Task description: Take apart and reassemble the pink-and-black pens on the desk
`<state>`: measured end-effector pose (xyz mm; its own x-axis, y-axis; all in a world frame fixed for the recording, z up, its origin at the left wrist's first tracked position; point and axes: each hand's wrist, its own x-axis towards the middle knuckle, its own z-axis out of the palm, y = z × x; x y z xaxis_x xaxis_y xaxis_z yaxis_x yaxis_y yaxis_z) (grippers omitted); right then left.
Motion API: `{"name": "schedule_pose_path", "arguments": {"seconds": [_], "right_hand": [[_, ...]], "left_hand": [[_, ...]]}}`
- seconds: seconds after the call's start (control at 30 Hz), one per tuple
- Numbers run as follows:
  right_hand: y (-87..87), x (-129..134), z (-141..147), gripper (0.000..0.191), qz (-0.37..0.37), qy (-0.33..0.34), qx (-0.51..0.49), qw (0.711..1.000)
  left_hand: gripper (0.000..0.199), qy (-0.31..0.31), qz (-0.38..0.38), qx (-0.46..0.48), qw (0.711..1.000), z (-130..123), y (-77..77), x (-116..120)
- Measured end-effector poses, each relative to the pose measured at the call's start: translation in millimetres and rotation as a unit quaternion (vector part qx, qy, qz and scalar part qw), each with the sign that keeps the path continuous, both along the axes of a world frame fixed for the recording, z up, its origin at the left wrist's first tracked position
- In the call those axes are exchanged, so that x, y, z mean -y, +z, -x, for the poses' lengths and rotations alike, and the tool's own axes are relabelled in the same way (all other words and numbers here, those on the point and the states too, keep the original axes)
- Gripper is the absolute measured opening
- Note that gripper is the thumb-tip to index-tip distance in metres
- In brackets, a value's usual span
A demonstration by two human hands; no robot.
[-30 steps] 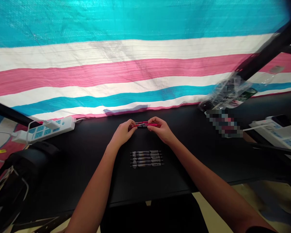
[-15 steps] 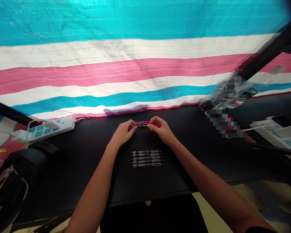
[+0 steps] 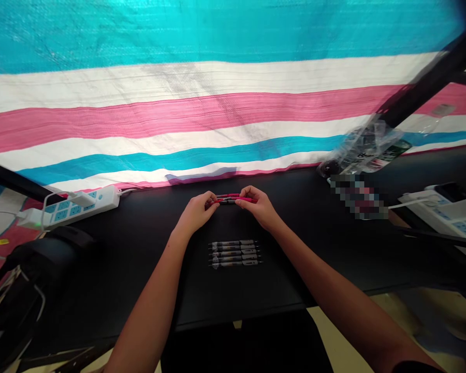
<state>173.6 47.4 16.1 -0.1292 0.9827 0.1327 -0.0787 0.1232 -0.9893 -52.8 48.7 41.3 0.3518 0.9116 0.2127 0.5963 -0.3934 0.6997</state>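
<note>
the left hand (image 3: 196, 212) and the right hand (image 3: 258, 208) hold some red pens (image 3: 233, 199) by their two ends, over the black table (image 3: 140, 280). the fingers (image 3: 213, 199) of both hands are curled shut and pinch the pens. a neat row of clear pens (image 3: 234, 254) lies on the table, just below the hands.

A black tabletop (image 3: 256, 295) holds a row of pens (image 3: 235, 254).
</note>
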Motion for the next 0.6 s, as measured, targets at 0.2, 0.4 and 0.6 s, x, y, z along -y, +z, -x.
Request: {"name": "schedule_pose_path", "arguments": {"seconds": [0.2, 0.4, 0.6], "right_hand": [[-0.2, -0.4, 0.7, 0.036, 0.005, -0.002, 0.008, 1.0], [-1.3, -1.5, -0.1, 0.035, 0.007, 0.001, 0.016, 1.0], [-1.0, -1.9, 0.1, 0.035, 0.014, 0.0, 0.018, 1.0]], "left_hand": [[0.008, -0.004, 0.006, -0.006, 1.0, -0.6, 0.8, 0.5], [0.006, -0.01, 0.004, -0.011, 1.0, 0.2, 0.6, 1.1], [0.006, -0.011, 0.005, -0.014, 1.0, 0.3, 0.6, 1.0]]}}
